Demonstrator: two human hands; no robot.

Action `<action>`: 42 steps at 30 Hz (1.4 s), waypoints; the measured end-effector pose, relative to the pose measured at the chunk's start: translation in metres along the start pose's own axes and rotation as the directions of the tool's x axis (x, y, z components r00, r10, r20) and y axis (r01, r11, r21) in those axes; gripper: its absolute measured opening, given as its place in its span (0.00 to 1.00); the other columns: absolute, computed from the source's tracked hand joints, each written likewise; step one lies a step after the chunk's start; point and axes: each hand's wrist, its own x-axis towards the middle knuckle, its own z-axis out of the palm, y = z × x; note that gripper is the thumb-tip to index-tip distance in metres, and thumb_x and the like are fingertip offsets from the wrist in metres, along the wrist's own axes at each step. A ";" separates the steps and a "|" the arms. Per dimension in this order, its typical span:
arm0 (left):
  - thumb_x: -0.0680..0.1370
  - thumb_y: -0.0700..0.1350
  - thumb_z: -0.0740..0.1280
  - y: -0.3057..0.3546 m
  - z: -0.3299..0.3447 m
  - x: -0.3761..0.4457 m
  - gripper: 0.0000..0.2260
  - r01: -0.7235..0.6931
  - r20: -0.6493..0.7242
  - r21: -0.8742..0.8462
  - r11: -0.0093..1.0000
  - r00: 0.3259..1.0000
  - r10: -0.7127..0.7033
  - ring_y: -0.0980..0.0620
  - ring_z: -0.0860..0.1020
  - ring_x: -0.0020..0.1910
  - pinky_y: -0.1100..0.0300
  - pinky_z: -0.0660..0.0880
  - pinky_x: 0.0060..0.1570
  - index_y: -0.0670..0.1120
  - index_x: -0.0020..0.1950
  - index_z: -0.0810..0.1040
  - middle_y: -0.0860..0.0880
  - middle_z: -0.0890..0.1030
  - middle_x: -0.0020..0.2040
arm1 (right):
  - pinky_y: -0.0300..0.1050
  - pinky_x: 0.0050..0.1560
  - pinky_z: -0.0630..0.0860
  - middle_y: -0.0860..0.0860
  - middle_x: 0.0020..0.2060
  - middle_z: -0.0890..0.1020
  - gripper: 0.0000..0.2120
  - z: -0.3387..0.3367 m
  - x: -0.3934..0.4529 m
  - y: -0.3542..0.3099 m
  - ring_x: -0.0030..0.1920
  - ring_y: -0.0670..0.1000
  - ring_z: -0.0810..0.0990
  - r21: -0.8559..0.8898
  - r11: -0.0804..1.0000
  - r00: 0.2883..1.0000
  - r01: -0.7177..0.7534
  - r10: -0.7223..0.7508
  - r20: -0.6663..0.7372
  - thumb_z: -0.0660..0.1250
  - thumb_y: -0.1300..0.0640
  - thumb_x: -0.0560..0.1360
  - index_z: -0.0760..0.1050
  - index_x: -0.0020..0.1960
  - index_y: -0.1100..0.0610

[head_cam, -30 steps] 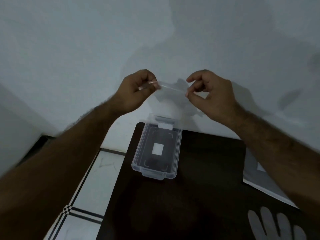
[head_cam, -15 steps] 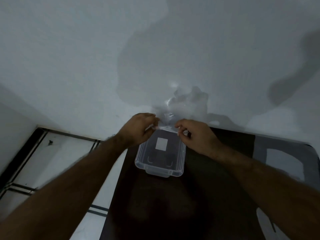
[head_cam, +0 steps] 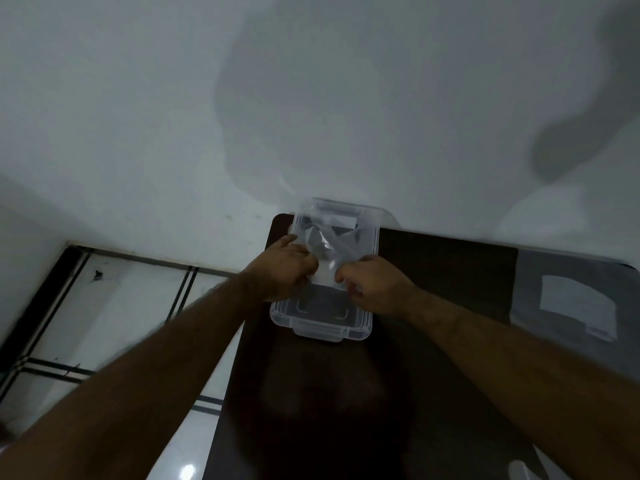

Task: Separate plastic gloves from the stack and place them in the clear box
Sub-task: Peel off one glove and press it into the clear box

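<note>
A clear plastic box stands open at the far left corner of the dark table, against the white wall. Both hands reach into it from above. My left hand pinches the left edge of a thin clear plastic glove, and my right hand pinches its right edge. The crumpled glove lies inside the box, spread toward its far end. A pale fingertip of the glove stack shows at the bottom right edge.
A grey plastic packet with a white label lies on the table's right side. The white wall runs right behind the box. Left of the table is a white tiled floor with black lines.
Both hands have dropped from chest height in front of the wall down into the box, carrying the glove with them. The view has tilted, so the box now sits lower in the picture's middle.
</note>
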 end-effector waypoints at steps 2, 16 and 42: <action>0.80 0.49 0.68 0.006 -0.002 0.002 0.06 -0.008 0.038 0.043 0.999 0.999 0.007 0.47 0.78 0.69 0.41 0.51 0.84 0.51 0.55 0.80 0.48 0.86 0.60 | 0.51 0.70 0.72 0.51 0.54 0.85 0.11 0.005 0.002 0.000 0.54 0.51 0.82 -0.062 0.998 0.999 0.033 -0.031 0.043 0.68 0.55 0.80 0.78 0.62 0.52; 0.83 0.64 0.61 0.026 0.000 0.001 0.21 -0.086 0.363 0.239 0.967 0.932 -0.007 0.46 0.69 0.79 0.29 0.36 0.78 0.53 0.68 0.80 0.50 0.82 0.68 | 0.52 0.64 0.77 0.52 0.53 0.84 0.14 0.011 0.011 -0.021 0.52 0.52 0.83 -0.224 0.951 0.914 0.211 -0.111 0.390 0.71 0.54 0.80 0.78 0.64 0.53; 0.85 0.61 0.62 0.029 0.005 -0.008 0.16 -0.115 0.417 0.303 0.946 0.908 -0.023 0.45 0.71 0.77 0.27 0.38 0.77 0.58 0.66 0.82 0.55 0.85 0.64 | 0.61 0.73 0.64 0.55 0.69 0.77 0.25 0.002 0.112 -0.004 0.70 0.59 0.72 -0.698 0.716 0.955 0.010 0.201 0.219 0.64 0.40 0.81 0.71 0.75 0.48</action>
